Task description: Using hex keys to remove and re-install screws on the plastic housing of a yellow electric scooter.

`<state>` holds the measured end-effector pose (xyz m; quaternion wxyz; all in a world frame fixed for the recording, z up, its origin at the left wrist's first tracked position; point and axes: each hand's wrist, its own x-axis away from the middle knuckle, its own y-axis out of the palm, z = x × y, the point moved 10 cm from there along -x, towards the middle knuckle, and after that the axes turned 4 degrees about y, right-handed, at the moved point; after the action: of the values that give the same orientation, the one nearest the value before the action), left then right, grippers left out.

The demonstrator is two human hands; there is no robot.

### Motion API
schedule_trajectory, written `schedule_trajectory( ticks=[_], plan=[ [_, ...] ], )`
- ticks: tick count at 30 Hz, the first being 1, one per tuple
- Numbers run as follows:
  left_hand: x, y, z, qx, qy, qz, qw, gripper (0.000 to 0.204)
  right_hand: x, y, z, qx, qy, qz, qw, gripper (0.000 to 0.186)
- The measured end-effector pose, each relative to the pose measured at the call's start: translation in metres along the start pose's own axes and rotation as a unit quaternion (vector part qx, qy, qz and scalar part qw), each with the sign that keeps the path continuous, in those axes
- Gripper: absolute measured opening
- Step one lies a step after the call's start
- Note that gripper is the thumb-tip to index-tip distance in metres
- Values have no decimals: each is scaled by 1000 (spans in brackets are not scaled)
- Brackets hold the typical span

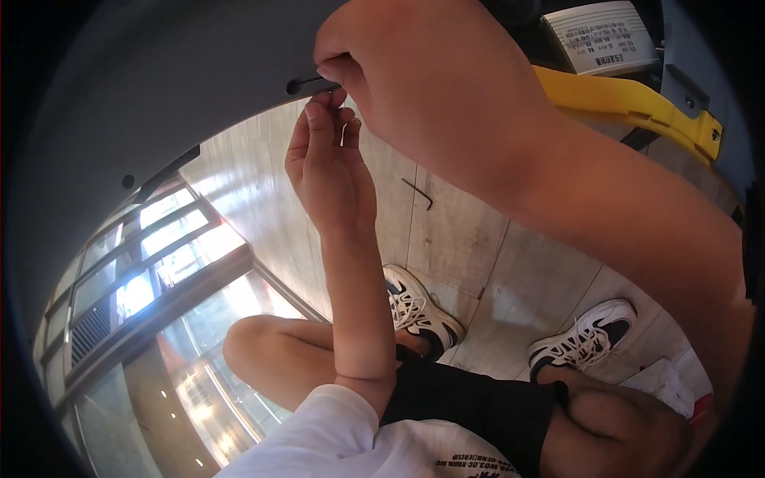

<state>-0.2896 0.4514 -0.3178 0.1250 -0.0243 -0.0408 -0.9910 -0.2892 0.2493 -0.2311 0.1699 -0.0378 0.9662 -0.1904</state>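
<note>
My right hand (402,60) is curled closed against the lower edge of a dark grey panel (183,72). A thin dark rod (316,81), its shape like a hex key, runs from a round hole in the panel to the fingers of that hand. Just below, my left hand (331,155) reaches up with thumb and fingertips pinched together at the panel's edge. Whatever lies between those fingertips is too small or hidden to make out. An L-shaped hex key (417,193) lies on the floor beneath my right forearm.
At the upper right a yellow curved bar (621,103) juts out below a white labelled box (602,38). Pale wood-look flooring (454,239) spreads under my shoes (586,334). Glass framed windows (151,279) stand on the left. A crumpled white bag (661,386) lies at the lower right.
</note>
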Motion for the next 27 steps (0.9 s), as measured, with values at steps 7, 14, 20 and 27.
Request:
schedule_trajectory(
  ticks=[7, 14, 20, 27],
  plan=[
    [3, 2, -1, 111, -7, -16, 994, 27, 1, -14, 9, -51, 30, 81, 995, 9],
    [2, 7, -2, 25, 17, -11, 999, 24, 13, -18, 17, -125, 101, 83, 984, 8],
    [9, 30, 2, 84, 13, -64, 994, 24, 12, -11, 34, -247, 196, 60, 947, 15],
    [5, 40, 13, 41, 38, -78, 995, 24, 25, 2, 39, -247, 271, 76, 927, 19]
  ],
)
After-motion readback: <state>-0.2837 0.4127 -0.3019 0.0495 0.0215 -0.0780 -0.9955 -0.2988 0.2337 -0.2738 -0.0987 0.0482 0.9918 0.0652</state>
